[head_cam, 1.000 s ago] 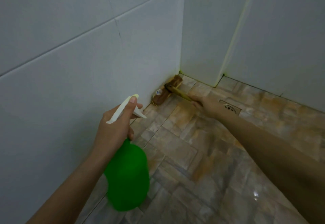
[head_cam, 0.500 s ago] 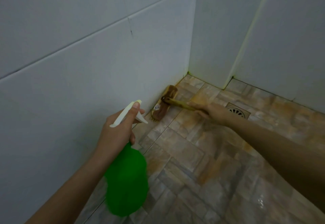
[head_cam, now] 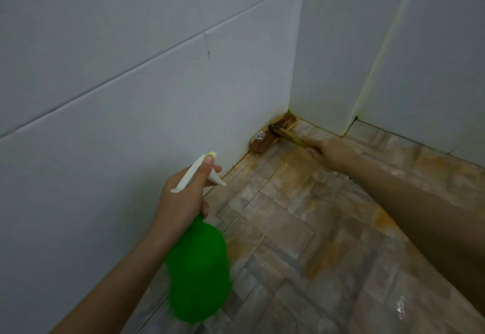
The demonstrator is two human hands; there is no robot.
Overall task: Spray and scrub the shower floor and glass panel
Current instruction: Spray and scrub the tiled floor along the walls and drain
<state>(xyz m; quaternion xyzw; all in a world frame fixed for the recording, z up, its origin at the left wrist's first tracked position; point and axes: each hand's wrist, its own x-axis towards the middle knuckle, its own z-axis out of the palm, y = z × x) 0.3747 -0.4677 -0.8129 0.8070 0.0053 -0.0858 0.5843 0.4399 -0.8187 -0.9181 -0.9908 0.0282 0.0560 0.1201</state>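
My left hand point(head_cam: 183, 197) grips the neck of a green spray bottle point(head_cam: 199, 273) with a white trigger head, its thumb lying along the top of the nozzle. The bottle hangs over the floor beside the left wall. My right hand point(head_cam: 328, 150) holds the wooden handle of a brown scrub brush point(head_cam: 273, 134). The brush head lies on the wet brown stone-tile floor point(head_cam: 301, 241), pushed into the far corner where the left wall meets the back wall. No glass panel is in view.
White tiled walls point(head_cam: 131, 97) close in on the left and at the back. A white pillar-like corner point(head_cam: 336, 58) juts out at the back right. The floor has orange-brown stains near the corner and a wet shine at the lower right.
My right hand has pushed the brush forward along the left wall into the far corner. The floor drain is now hidden behind my right arm. The left hand still holds the bottle.
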